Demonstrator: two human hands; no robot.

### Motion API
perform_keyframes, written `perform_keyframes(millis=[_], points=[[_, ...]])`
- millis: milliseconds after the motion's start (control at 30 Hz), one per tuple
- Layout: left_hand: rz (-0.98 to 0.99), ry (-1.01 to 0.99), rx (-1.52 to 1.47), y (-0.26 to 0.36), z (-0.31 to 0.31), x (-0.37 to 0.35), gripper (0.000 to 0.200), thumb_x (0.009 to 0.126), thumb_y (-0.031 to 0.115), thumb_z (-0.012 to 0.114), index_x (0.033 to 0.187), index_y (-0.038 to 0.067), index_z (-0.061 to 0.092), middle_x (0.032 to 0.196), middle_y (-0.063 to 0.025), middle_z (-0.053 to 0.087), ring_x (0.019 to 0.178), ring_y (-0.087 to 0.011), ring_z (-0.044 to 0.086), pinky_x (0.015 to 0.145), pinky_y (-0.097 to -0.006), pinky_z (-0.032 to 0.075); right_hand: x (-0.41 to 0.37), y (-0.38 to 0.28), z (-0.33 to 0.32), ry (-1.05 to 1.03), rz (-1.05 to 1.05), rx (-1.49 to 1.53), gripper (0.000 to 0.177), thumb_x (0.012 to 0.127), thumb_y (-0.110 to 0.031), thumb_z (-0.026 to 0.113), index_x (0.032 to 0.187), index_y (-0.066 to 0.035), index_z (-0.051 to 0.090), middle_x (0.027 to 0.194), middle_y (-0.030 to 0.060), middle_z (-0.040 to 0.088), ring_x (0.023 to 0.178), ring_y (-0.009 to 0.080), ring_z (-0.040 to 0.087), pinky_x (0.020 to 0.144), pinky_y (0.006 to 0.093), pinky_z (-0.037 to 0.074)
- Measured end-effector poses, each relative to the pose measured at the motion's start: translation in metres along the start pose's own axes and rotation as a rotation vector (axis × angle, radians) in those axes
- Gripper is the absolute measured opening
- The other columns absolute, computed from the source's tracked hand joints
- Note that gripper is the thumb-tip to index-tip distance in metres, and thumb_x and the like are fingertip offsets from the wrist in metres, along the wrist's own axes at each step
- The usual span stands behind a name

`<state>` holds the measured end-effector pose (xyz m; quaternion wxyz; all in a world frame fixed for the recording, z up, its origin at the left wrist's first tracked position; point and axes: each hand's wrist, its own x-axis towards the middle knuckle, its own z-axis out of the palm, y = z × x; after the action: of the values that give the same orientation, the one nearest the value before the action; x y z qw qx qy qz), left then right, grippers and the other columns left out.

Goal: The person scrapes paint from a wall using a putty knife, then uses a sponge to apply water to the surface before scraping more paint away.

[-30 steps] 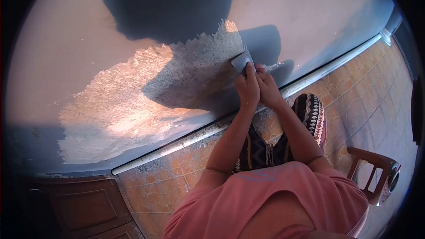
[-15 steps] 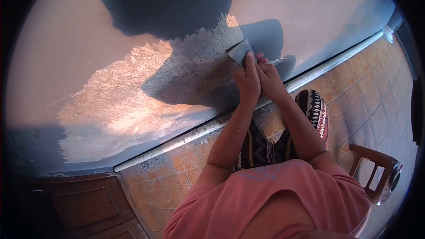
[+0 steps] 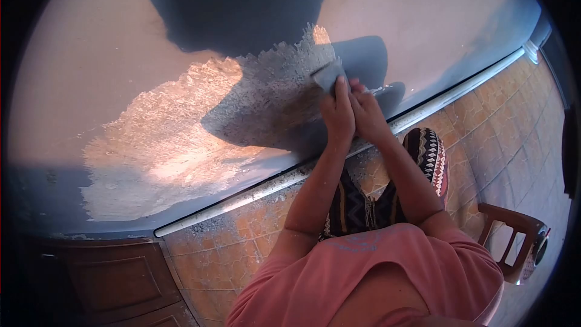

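Observation:
A scraper [image 3: 328, 75] with a wide grey metal blade is held up against the wall [image 3: 417, 18], its handle hidden in my fingers. My left hand [image 3: 338, 112] is closed round it, thumb pointing up along the blade. Pressed beside it, my right hand [image 3: 369, 116] is also closed on the scraper. To the left of the blade spreads a rough patch [image 3: 175, 121] where the paint is stripped off in ragged strokes. The blade is at this patch's right edge, slightly blurred.
A pale baseboard [image 3: 242, 198] runs along the wall's foot, with paint flakes [image 3: 212, 225] on the tiled floor [image 3: 242, 254]. A brown wooden door [image 3: 115, 278] is at lower left. A wooden chair [image 3: 511, 230] stands at right. Shadows fall across the wall.
Both hands still grip the scraper, with the blade shifted only slightly against the wall and now blurred. The view has tilted a little, so the wall patch appears further right.

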<state>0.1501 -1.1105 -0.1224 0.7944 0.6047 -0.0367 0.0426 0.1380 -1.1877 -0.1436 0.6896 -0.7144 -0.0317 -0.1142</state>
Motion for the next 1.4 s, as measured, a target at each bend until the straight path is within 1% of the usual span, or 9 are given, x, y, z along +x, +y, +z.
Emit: perform_keyframes(millis=[233, 333, 433, 533, 667, 1200, 1267, 1333, 1400], points=[[0.037, -0.011, 0.024, -0.010, -0.005, -0.004, 0.041, 0.099, 0.028, 0.046, 0.092, -0.009, 0.063, 0.082, -0.0143, 0.066, 0.074, -0.0186, 0.064, 0.071, -0.0307, 0.051, -0.012, 0.027, 0.009, 0.068, -0.152, -0.056, 0.039, 0.097, -0.027, 0.046, 0.089, 0.008, 0.062, 0.069, 0.0135, 0.063, 0.067, 0.0208, 0.063, 0.064, 0.0337, 0.048], [0.089, -0.056, 0.019, 0.008, 0.000, 0.009, 0.042, 0.100, 0.029, 0.046, 0.092, -0.009, 0.063, 0.080, -0.0135, 0.067, 0.074, -0.0179, 0.064, 0.069, -0.0297, 0.052, 0.009, -0.002, 0.007, 0.066, -0.248, -0.077, 0.034, 0.100, -0.029, 0.044, 0.096, 0.001, 0.061, 0.075, 0.0036, 0.061, 0.062, 0.0095, 0.055, 0.056, 0.0238, 0.044], [0.045, -0.168, -0.063, 0.043, 0.009, 0.022, 0.042, 0.099, 0.032, 0.046, 0.097, -0.007, 0.062, 0.083, -0.0136, 0.066, 0.075, -0.0185, 0.065, 0.070, -0.0294, 0.053, 0.013, -0.048, -0.008, -0.119, 0.134, 0.059, 0.030, 0.100, -0.027, 0.043, 0.101, -0.002, 0.059, 0.076, 0.0055, 0.060, 0.059, 0.0106, 0.055, 0.051, 0.0234, 0.043], [-0.038, -0.240, 0.026, 0.036, -0.008, 0.019, 0.044, 0.100, 0.034, 0.046, 0.099, -0.006, 0.062, 0.085, -0.0143, 0.067, 0.076, -0.0181, 0.066, 0.070, -0.0298, 0.053, -0.006, -0.037, -0.018, -0.238, 0.286, 0.425, 0.033, 0.099, -0.025, 0.043, 0.078, -0.004, 0.055, 0.058, 0.0024, 0.052, 0.043, 0.0104, 0.047, 0.040, 0.0241, 0.034], [-0.097, -0.174, -0.042, 0.008, -0.012, 0.011, 0.045, 0.100, 0.035, 0.044, 0.098, -0.006, 0.064, 0.082, -0.0137, 0.067, 0.075, -0.0163, 0.065, 0.068, -0.0274, 0.052, -0.018, -0.013, -0.011, -0.247, 0.295, 0.370, 0.028, 0.100, -0.025, 0.042, 0.084, -0.005, 0.054, 0.059, 0.0012, 0.051, 0.040, 0.0085, 0.042, 0.039, 0.0235, 0.033], [0.120, -0.068, 0.153, 0.008, 0.004, -0.001, 0.040, 0.100, 0.028, 0.044, 0.091, -0.004, 0.066, 0.068, -0.0068, 0.063, 0.064, -0.0128, 0.060, 0.063, -0.0266, 0.049, -0.010, -0.036, -0.005, -0.127, 0.207, 0.357, 0.029, 0.099, -0.023, 0.043, 0.109, 0.002, 0.056, 0.094, 0.0061, 0.063, 0.083, 0.0086, 0.059, 0.064, 0.0221, 0.049], [0.052, -0.052, 0.108, 0.003, 0.000, -0.003, 0.039, 0.100, 0.027, 0.044, 0.091, -0.004, 0.066, 0.068, -0.0072, 0.064, 0.065, -0.0126, 0.060, 0.063, -0.0269, 0.049, -0.013, -0.012, -0.004, -0.148, -0.158, -0.017, 0.030, 0.098, -0.024, 0.046, 0.113, 0.000, 0.055, 0.099, 0.0087, 0.063, 0.087, 0.0134, 0.063, 0.067, 0.0247, 0.052], [0.010, -0.047, 0.071, 0.011, -0.003, -0.003, 0.039, 0.100, 0.026, 0.044, 0.091, -0.004, 0.066, 0.069, -0.0076, 0.065, 0.066, -0.0126, 0.061, 0.063, -0.0272, 0.049, -0.012, -0.016, 0.003, -0.124, 0.269, 0.532, 0.031, 0.097, -0.025, 0.049, 0.115, -0.001, 0.055, 0.101, 0.0094, 0.063, 0.087, 0.0151, 0.064, 0.068, 0.0258, 0.054], [-0.016, -0.067, 0.024, 0.025, 0.005, -0.006, 0.038, 0.100, 0.025, 0.044, 0.092, -0.004, 0.066, 0.069, -0.0081, 0.065, 0.067, -0.0129, 0.062, 0.063, -0.0273, 0.050, -0.017, -0.029, -0.005, -0.203, 0.313, 0.538, 0.031, 0.097, -0.025, 0.049, 0.116, -0.001, 0.055, 0.099, 0.0081, 0.062, 0.086, 0.0146, 0.064, 0.069, 0.0259, 0.054]])
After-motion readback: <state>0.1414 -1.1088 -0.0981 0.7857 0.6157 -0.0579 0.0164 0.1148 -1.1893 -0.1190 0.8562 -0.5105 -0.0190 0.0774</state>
